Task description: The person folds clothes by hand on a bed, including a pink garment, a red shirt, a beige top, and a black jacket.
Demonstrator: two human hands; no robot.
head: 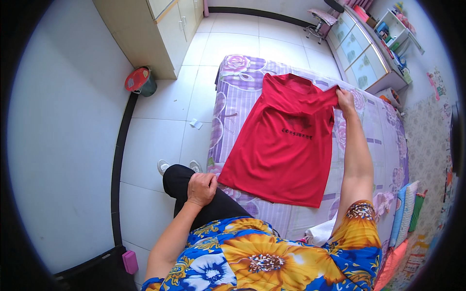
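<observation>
A red short-sleeved T-shirt [276, 160] lies spread over a bed, front side up, with a dark print and lettering on its chest. Its collar points away from me and the hem is towards me. My right hand [345, 101] grips the end of the right sleeve, which is pulled out sideways with folds running across the upper chest. Low on the left, my left hand [202, 188] is closed above my black-trousered leg [225, 203], at the shirt's lower left corner. Its curled fingers seem to pinch that corner; their tips are hidden.
Under the shirt is a purple floral bedsheet [233, 109]. Folded bedding [402, 214] and a white cloth [320, 232] lie on the right. A bin [147, 85] stands by the cabinet [178, 29]. Paper scrap [196, 124] lies on the tiles. Drawers [358, 51] stand beyond the bed.
</observation>
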